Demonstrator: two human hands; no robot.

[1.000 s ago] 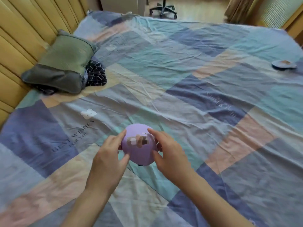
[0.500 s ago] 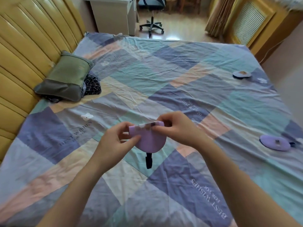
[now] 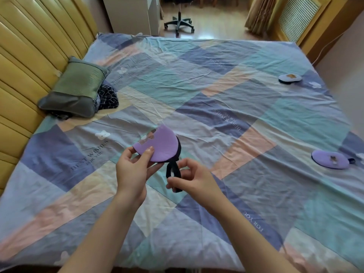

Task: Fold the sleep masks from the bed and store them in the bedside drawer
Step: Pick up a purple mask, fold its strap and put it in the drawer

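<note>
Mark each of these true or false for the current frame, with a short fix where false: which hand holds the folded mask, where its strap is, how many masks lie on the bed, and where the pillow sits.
1. The left hand holds the folded purple sleep mask. True.
2. The black strap lies flat on the bed. False: the right hand pinches it.
3. Two other masks lie on the bedsheet: a purple mask and a farther mask. True.
4. The green pillow is at the right edge. False: it is at the left, by the headboard.
</note>
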